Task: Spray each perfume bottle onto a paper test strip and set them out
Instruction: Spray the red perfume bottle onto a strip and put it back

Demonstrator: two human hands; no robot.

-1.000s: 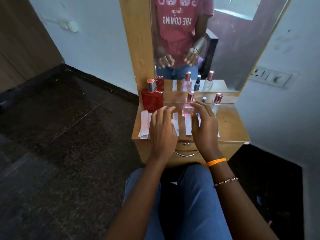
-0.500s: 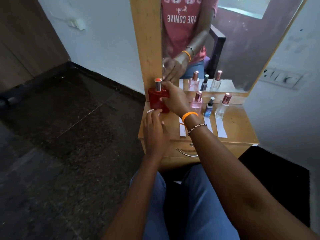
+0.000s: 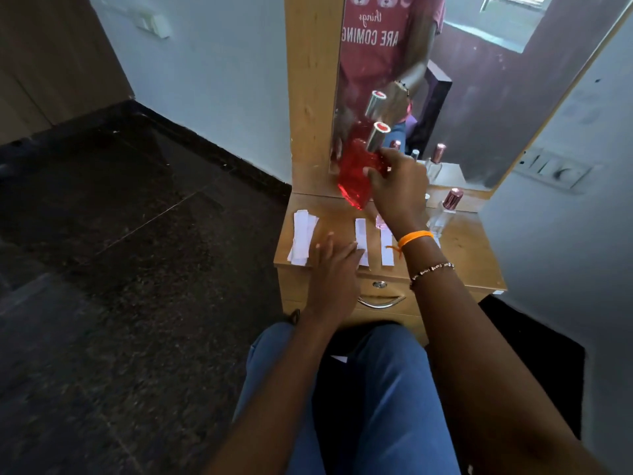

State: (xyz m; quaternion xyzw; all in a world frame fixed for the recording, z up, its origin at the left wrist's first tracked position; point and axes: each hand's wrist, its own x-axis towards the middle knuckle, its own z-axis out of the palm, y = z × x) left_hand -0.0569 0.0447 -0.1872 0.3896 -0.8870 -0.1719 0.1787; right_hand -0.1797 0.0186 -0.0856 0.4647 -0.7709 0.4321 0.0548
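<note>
Half a second ago the red perfume bottle point(image 3: 356, 173) stood upright at the back-left of the tabletop point(image 3: 469, 255); now the right hand point(image 3: 399, 192) has it clasped and lifted clear of the wood — tilted, its long axis slanting with the silver cap point(image 3: 378, 135) up and to the right, base down-left. The spare strips point(image 3: 302, 241) lie at the left edge, and the left hand point(image 3: 334, 272) stays flat, fingers spread, touching a paper test strip point(image 3: 362, 241). In the mirror point(image 3: 496, 97) the red shirt's reversed print reads "ARE COMING" — the clear rose-capped bottle point(image 3: 445, 212) stands far right.
</note>
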